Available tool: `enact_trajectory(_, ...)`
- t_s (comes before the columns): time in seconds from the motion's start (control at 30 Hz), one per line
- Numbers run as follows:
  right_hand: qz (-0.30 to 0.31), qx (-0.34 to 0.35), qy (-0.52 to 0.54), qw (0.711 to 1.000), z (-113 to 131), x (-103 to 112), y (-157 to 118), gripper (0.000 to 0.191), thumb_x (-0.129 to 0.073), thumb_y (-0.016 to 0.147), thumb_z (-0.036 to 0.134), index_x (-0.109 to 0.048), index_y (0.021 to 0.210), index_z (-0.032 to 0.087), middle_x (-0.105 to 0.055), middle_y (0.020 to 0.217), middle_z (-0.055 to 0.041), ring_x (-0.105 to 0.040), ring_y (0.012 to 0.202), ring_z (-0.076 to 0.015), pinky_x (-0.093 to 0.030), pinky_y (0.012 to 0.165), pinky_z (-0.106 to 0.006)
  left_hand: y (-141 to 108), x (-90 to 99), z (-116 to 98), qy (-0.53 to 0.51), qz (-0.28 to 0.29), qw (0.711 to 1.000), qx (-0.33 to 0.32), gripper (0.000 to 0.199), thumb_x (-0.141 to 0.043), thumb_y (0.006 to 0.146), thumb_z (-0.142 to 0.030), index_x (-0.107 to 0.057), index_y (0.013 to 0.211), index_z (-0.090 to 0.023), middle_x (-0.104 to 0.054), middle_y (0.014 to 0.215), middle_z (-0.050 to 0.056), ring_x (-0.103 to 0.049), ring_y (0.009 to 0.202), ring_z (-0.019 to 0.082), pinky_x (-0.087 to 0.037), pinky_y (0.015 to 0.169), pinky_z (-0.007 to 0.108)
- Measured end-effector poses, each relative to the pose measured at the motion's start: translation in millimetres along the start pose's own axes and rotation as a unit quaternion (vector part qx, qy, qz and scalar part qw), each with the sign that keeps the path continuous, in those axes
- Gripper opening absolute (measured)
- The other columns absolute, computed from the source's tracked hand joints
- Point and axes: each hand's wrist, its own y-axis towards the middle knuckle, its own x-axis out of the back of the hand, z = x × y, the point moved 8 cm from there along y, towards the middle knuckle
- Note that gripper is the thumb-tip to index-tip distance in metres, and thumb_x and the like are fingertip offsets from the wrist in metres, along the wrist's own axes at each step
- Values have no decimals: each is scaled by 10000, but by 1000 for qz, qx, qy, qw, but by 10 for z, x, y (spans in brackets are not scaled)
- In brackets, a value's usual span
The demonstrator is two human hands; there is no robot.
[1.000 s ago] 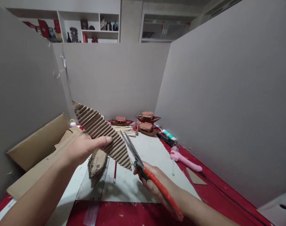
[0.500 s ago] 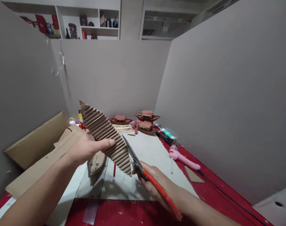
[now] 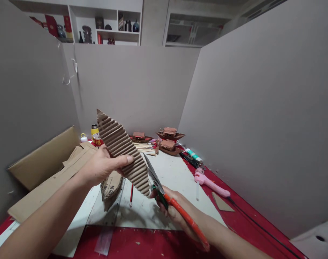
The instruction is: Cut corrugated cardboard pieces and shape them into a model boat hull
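Observation:
A pointed, leaf-shaped piece of corrugated cardboard is tilted up in my left hand, the thumb pressed on its ridged face and the fingers behind it. My right hand grips scissors with orange and green on the handles. Their blades point up and left along the right edge of the cardboard, near its lower tip. Whether the blades touch the edge is hard to tell. Below my left hand, a boat-shaped cardboard piece with printed characters stands on the white board.
Several small model boats and thin sticks lie at the back. A pink glue gun with a black cord is on the right. Cardboard sheets are at left; a pencil and clear ruler lie nearer.
The view has shifted slightly. The cardboard has moved a little up and right with my left hand, and more of the yellow container and red cup shows behind it. Both hands keep their holds.

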Motion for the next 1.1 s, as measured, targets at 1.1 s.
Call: enact_trajectory(1.1,-40,17,89,995,-40,-75,-45,505,-380,901,692,-436,781,204,-377,619,43,-302,502,-98,-253,446,-235,29,-74,130,-40,37,998,22,257,-793,704,-315,-651,812,-130,-660,737,23,-644,645,148,-532,520,221)
